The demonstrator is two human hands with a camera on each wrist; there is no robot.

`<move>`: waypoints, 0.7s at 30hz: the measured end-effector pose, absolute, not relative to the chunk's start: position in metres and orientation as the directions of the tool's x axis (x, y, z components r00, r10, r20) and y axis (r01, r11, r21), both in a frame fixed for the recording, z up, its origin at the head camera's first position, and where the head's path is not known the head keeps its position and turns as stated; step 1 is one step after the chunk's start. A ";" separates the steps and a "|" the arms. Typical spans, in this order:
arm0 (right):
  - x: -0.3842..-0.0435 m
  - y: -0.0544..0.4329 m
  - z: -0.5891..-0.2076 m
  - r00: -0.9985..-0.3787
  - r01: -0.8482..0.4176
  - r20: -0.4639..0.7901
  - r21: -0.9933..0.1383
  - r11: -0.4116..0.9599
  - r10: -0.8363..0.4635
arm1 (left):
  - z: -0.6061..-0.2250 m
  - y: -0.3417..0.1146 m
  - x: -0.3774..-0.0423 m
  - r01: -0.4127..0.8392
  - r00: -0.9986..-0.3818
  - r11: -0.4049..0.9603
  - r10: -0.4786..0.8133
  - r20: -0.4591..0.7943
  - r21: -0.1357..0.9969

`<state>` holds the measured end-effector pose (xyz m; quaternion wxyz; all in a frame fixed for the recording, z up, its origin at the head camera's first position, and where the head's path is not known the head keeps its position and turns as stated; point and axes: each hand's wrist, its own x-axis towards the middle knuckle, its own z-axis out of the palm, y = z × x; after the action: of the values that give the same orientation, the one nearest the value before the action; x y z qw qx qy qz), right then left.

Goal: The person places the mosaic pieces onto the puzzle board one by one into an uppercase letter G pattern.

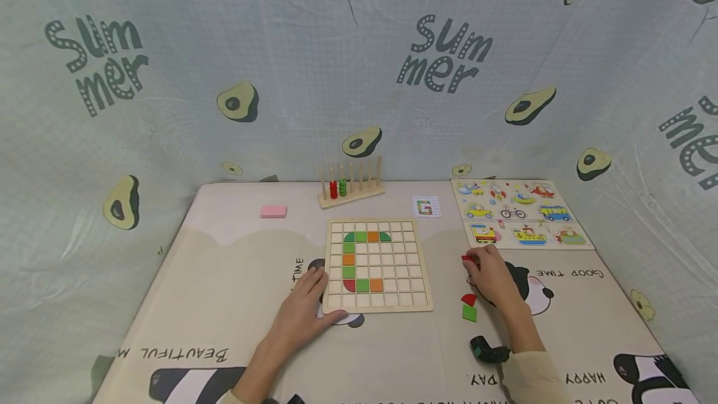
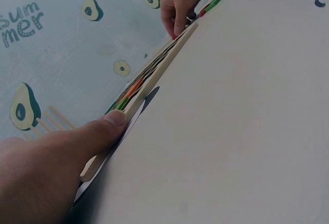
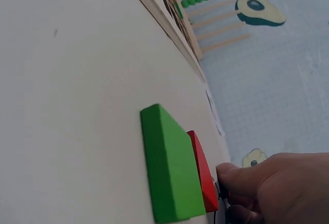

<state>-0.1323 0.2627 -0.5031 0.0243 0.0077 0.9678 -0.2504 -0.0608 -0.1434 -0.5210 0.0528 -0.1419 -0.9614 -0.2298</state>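
My left hand [image 1: 305,295] rests at the lower left corner of a wooden grid board [image 1: 424,267], fingers along its left side and thumb on its near edge. Green, orange and red pieces lie in the board's cells in a C shape, with rounded pieces at three corners. To the right of the board, my right hand [image 1: 493,276] pinches a small red piece [image 1: 466,258] between thumb and fingertips, close over the table. Nearer to me lie a red rounded piece [image 1: 468,299] and a green square block [image 1: 469,313], the green one large in the right wrist view.
A pattern card [image 1: 427,207] lies behind the board. At the back stand a peg rack [image 1: 353,195] with red and green beads and, to its left, a pink block [image 1: 273,211]. A vehicle puzzle [image 1: 521,214] lies back right. A black object [image 1: 489,350] sits by the right forearm.
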 end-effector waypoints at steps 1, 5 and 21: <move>-0.133 0.262 -0.503 -0.998 0.031 -0.055 -0.486 0.873 0.005 | -0.521 -0.143 -0.061 0.296 -0.955 0.855 0.249 0.163 0.426; -0.133 0.261 -0.502 -0.998 0.043 -0.067 -0.502 0.864 0.010 | -0.520 -0.143 -0.061 0.290 -0.957 0.854 0.248 0.151 0.432; -0.129 0.248 -0.503 -1.000 0.030 -0.017 -0.575 0.818 0.025 | -0.520 -0.143 -0.061 0.282 -0.959 0.855 0.244 0.143 0.435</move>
<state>-0.1294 0.2482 -0.5030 0.0042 0.0146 0.9533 -0.3015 -0.0609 -0.1428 -0.5203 0.0411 -0.1368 -0.9622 -0.2319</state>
